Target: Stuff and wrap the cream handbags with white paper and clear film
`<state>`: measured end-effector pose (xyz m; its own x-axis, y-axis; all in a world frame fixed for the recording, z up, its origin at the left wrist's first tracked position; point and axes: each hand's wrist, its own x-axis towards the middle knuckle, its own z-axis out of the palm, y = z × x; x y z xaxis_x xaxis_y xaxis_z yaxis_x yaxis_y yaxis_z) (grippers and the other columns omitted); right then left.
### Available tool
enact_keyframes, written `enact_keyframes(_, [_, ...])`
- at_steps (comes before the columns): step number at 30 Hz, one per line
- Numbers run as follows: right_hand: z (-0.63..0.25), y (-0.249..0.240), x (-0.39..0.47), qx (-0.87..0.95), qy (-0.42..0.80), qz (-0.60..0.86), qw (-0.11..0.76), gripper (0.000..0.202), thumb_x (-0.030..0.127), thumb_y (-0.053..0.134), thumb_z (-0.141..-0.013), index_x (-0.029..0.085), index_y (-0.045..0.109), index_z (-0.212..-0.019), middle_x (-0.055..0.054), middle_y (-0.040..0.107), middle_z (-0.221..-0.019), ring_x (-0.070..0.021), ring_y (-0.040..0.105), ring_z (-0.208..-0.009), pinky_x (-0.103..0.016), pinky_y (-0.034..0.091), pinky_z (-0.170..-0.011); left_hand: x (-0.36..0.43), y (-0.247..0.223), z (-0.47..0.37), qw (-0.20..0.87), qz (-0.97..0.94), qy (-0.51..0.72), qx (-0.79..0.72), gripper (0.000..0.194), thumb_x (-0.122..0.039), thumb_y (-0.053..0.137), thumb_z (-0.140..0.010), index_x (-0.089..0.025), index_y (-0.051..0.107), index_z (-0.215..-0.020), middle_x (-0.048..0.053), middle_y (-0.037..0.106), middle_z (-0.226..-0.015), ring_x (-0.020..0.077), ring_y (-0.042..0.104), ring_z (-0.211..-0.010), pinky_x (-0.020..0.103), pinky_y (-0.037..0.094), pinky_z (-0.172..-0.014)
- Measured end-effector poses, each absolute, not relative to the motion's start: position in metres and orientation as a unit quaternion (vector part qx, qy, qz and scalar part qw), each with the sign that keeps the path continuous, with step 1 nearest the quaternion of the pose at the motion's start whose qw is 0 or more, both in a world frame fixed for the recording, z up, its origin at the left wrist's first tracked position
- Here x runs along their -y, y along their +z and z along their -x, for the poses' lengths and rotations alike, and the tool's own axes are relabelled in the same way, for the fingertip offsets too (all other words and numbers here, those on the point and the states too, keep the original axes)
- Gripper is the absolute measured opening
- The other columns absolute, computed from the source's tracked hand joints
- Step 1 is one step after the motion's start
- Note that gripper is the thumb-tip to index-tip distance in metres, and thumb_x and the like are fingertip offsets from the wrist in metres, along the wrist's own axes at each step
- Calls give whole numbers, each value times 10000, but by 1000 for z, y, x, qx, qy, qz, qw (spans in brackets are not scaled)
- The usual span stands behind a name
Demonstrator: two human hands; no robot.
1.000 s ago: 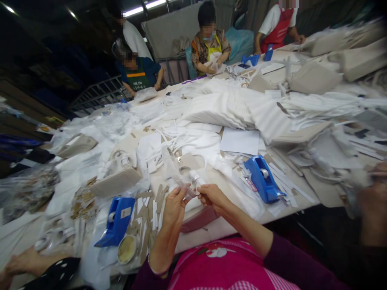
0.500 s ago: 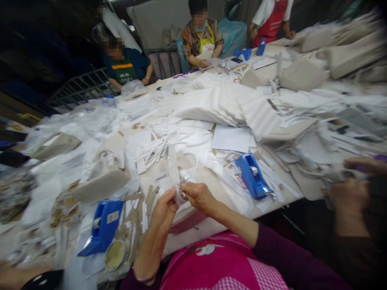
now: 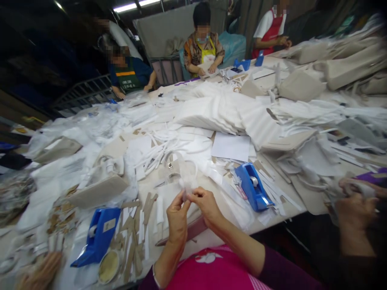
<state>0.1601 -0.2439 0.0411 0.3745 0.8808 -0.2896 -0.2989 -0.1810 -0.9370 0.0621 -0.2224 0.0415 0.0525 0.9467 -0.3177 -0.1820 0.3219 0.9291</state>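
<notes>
Evidently, by the near edge of the table (image 3: 281, 215), left hand (image 3: 177, 217) and right hand (image 3: 208, 204) pinch a translucent strip (image 3: 188, 177), apparently wrapping; the next move likely wants steady tension.

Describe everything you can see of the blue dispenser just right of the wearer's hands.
The dispenser has a blue body, plastic by its look, with a pale round roll in its middle and a shiny edge at its near end. It stands on the table, slanting from far left to near right. Pale strips lie along its right side and a small pinkish item on its left. Neither the left hand nor the right hand touches it.
</notes>
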Motion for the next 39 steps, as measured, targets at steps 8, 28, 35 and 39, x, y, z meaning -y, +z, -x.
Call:
enact_keyframes(8, [-160, 44, 233, 434, 371, 597, 564, 109, 268, 647, -755, 203, 682, -675, 12, 457, -703, -138, 455, -716, -276, 363, -685, 204, 81, -52, 714, -357, 405, -445, 450, -363, 630, -786, -201, 571, -1201, 98, 619, -1165, 202, 588, -1031, 277, 472, -835])
enact_keyframes(28, [-126, 32, 207, 723, 276, 457, 438, 165, 223, 501, -846, 227, 623, -736, -38, 626, -835, -194, 538, -836, -318, 400, -771, 193, 69, -6, 740, -251, 477, -403, 508, -459, 597, -787, -91, 611, -1136, 138, 661, -1011, 226, 607, -943, 351, 432, -891])
enact_keyframes(35, [-104, 32, 203, 579, 465, 538, 400, 74, 214, 514, -777, 187, 583, -785, -10, 576, -752, -171, 513, -702, -286, 408, -654, 193, 55, 0, 661, -301, 491, -480, 456, -424, 630, -769, -147, 619, -1131, 108, 637, -1130, 225, 561, -1067, 352, 384, -990])
enact_keyframes(39, [-100, 28, 204, 680, 332, 481, 443, 164, 153, 459, -791, 193, 506, -639, -22, 529, -758, -170, 470, -795, -307, 370, -760, 182, 54, 9, 735, -268, 410, -469, 458, -455, 636, -741, -115, 650, -1047, 117, 665, -1050, 241, 596, -1008, 388, 433, -947])
